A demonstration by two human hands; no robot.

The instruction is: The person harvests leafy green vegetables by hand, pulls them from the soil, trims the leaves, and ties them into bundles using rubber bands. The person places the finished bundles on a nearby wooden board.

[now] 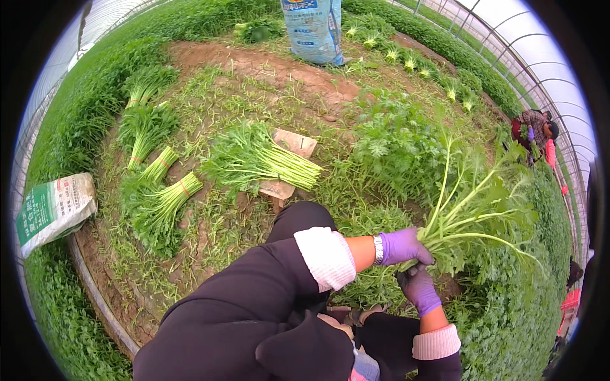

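My left hand [404,246], in a purple glove with a metal-banded watch at the wrist, grips a loose bunch of leafy green stalks [457,219] near its base. The leaves fan out up and to the right. Just below, my right hand [420,289], in a purple glove with darkened fingertips, has its fingers curled against the stalk ends. What lies between those fingers is hidden. In front of my knee, a pile of trimmed greens [267,157] rests across a small wooden stool [279,188], cut ends to the right.
Banded bundles of greens [167,195] lie at left, near a white-and-green sack [57,209]. A blue sack [314,33] stands ahead. Uncut plants [395,143] grow beside my hands. More bundles [410,64] line the far right, where a person [536,133] bends over inside the greenhouse.
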